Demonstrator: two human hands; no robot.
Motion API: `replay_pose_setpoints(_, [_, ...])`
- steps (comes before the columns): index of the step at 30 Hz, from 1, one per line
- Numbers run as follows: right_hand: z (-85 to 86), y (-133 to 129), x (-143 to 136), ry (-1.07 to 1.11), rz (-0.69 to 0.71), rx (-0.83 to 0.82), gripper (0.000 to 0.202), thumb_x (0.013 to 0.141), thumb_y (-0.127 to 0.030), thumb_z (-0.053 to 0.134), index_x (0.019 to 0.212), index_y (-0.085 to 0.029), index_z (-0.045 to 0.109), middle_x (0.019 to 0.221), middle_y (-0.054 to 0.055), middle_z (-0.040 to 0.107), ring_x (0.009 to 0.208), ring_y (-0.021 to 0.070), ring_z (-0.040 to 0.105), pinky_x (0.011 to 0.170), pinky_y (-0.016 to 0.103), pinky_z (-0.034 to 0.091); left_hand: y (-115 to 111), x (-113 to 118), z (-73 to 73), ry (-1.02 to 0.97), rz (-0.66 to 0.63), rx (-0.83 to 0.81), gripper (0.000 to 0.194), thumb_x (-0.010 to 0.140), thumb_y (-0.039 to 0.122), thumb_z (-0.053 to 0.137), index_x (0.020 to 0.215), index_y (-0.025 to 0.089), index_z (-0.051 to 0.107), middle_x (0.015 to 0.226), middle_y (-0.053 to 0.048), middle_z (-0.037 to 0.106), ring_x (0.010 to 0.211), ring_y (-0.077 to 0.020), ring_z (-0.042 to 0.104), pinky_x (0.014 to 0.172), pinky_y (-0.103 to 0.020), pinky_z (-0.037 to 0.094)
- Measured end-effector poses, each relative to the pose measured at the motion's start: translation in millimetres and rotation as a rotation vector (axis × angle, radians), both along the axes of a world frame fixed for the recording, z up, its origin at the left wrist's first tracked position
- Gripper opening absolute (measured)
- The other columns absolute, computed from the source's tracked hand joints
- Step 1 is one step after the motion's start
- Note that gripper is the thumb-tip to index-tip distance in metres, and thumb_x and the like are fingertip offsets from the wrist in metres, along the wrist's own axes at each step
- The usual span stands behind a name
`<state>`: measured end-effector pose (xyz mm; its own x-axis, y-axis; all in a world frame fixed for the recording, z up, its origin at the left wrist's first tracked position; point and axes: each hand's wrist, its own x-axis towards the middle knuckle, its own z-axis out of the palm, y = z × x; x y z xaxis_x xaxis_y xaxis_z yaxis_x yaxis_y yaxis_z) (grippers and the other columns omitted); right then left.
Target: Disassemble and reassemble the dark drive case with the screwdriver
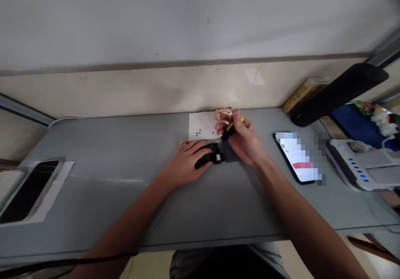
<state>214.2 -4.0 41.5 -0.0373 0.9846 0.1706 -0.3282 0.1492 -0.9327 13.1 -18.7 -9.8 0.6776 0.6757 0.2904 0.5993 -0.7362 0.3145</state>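
Note:
My left hand (187,164) is closed around a small opened black electronic device (215,157), which lies on the table with part of a green circuit board showing. In my right hand (246,139) is a black and yellow screwdriver (230,130), slanting down so that its tip reaches the device's upper side. Whether the tip sits in a screw is too small to tell. Beside the device, partly under my right hand, lies a flat dark panel (231,153). Just beyond, several tiny dark pieces, like screws (197,133), rest on a white sheet (204,123).
An orange animal-shaped item (223,113) stands at the sheet's far edge, against the wall. To the right are a lit phone (296,158), a white power strip (359,166), a black cylinder (339,93) and a book (301,93). A dark phone (31,189) lies far left.

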Motion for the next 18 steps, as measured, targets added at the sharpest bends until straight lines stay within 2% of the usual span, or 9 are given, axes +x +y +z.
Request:
replay_pose_setpoints(2, [-2.8, 0.0, 0.7, -0.063, -0.002, 0.011, 0.056, 0.077, -0.071, 0.074, 0.076, -0.026, 0.040, 0.073, -0.005, 0.057, 0.056, 0.0110, 0.055, 0.058, 0.029, 0.048, 0.1, -0.2, -0.2, 0.000, -0.004, -0.005, 0.023, 0.102, 0.034, 0.054, 0.120, 0.025, 0.066, 0.136, -0.011, 0.067, 0.125, -0.0284, 0.062, 0.109, -0.052, 0.038])
replay_pose_setpoints(5, [-5.6, 1.9, -0.4, -0.127, -0.037, 0.066, 0.057, 0.080, -0.073, 0.068, 0.074, -0.026, 0.037, 0.056, -0.010, 0.040, 0.046, 0.0094, 0.044, 0.051, 0.027, 0.041, 0.0, -0.4, 0.0, -0.001, -0.009, 0.005, 0.022, 0.103, 0.034, 0.054, 0.119, 0.024, 0.066, 0.136, -0.011, 0.068, 0.124, -0.0279, 0.062, 0.109, -0.052, 0.037])
replay_pose_setpoints(7, [-4.3, 3.1, -1.9, -0.083, -0.033, 0.063, 0.056, 0.084, -0.081, 0.055, 0.077, -0.026, 0.043, 0.056, -0.009, 0.037, 0.047, 0.0109, 0.043, 0.050, 0.028, 0.041, -0.1, -0.4, -0.1, 0.001, -0.006, 0.013, 0.022, 0.103, 0.034, 0.054, 0.118, 0.024, 0.066, 0.137, -0.011, 0.067, 0.125, -0.0281, 0.062, 0.109, -0.052, 0.037])
replay_pose_setpoints(9, [-0.8, 3.0, -2.9, -0.027, -0.006, 0.027, 0.056, 0.088, -0.082, 0.045, 0.083, -0.027, 0.050, 0.062, -0.005, 0.042, 0.053, 0.0136, 0.048, 0.054, 0.031, 0.045, -0.2, -0.4, -0.3, 0.008, 0.000, 0.012, 0.022, 0.102, 0.035, 0.055, 0.119, 0.025, 0.066, 0.138, -0.011, 0.066, 0.126, -0.0283, 0.061, 0.108, -0.051, 0.038])
replay_pose_setpoints(11, [3.1, 1.3, -3.0, 0.001, 0.025, 0.001, 0.050, 0.089, -0.076, 0.051, 0.084, -0.026, 0.054, 0.072, -0.001, 0.051, 0.065, 0.0158, 0.056, 0.063, 0.033, 0.050, -0.2, -0.3, -0.6, 0.013, 0.005, 0.012, 0.023, 0.102, 0.035, 0.055, 0.120, 0.025, 0.066, 0.138, -0.011, 0.066, 0.126, -0.0281, 0.061, 0.108, -0.051, 0.038])
replay_pose_setpoints(14, [5.2, -2.2, -2.2, 0.043, 0.069, 0.003, 0.048, 0.077, -0.066, 0.076, 0.077, -0.025, 0.050, 0.090, 0.001, 0.060, 0.078, 0.0163, 0.065, 0.073, 0.034, 0.054, -0.2, 0.2, -0.4, 0.011, 0.011, 0.029, 0.024, 0.102, 0.034, 0.055, 0.120, 0.025, 0.067, 0.136, -0.010, 0.068, 0.124, -0.0278, 0.062, 0.108, -0.050, 0.039])
replay_pose_setpoints(16, [2.7, -3.2, -2.4, 0.032, 0.078, -0.001, 0.053, 0.073, -0.063, 0.081, 0.076, -0.025, 0.044, 0.086, -0.002, 0.061, 0.070, 0.0139, 0.065, 0.068, 0.032, 0.053, 0.0, 0.6, 0.2, 0.011, 0.011, 0.038, 0.024, 0.102, 0.034, 0.055, 0.121, 0.026, 0.067, 0.134, -0.010, 0.069, 0.122, -0.0278, 0.063, 0.107, -0.050, 0.039])
replay_pose_setpoints(18, [-2.0, -2.5, -3.6, -0.036, 0.039, -0.007, 0.055, 0.077, -0.063, 0.079, 0.075, -0.026, 0.037, 0.068, -0.008, 0.053, 0.053, 0.0104, 0.054, 0.056, 0.028, 0.046, 0.2, 0.7, 0.8, 0.010, 0.005, 0.036, 0.024, 0.102, 0.034, 0.055, 0.121, 0.027, 0.068, 0.134, -0.009, 0.069, 0.122, -0.0276, 0.063, 0.107, -0.049, 0.040])
